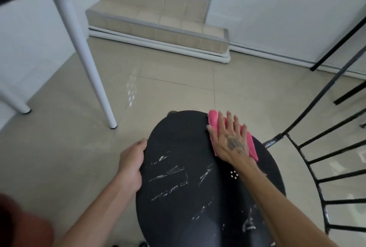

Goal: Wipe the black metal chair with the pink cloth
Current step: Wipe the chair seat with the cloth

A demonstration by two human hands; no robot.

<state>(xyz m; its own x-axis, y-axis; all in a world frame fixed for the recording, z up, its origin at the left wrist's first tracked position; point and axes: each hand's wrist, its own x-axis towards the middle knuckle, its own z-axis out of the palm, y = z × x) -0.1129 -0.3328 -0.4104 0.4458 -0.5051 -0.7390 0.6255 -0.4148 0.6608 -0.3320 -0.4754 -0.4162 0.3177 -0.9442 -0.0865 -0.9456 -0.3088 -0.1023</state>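
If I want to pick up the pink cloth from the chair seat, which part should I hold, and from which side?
Probably the corner of the pink cloth jutting past the flat fingers of the right hand, pinched from the far edge of the seat: it lies uncovered there, at the rim.

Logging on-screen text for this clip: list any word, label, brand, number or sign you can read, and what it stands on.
None: no readable text in this view.
Tattoo on the right hand: a dark design, too blurred to tell whether it holds letters.
White streaks on the chair: smears, not writing.
Cloth: no label shows.
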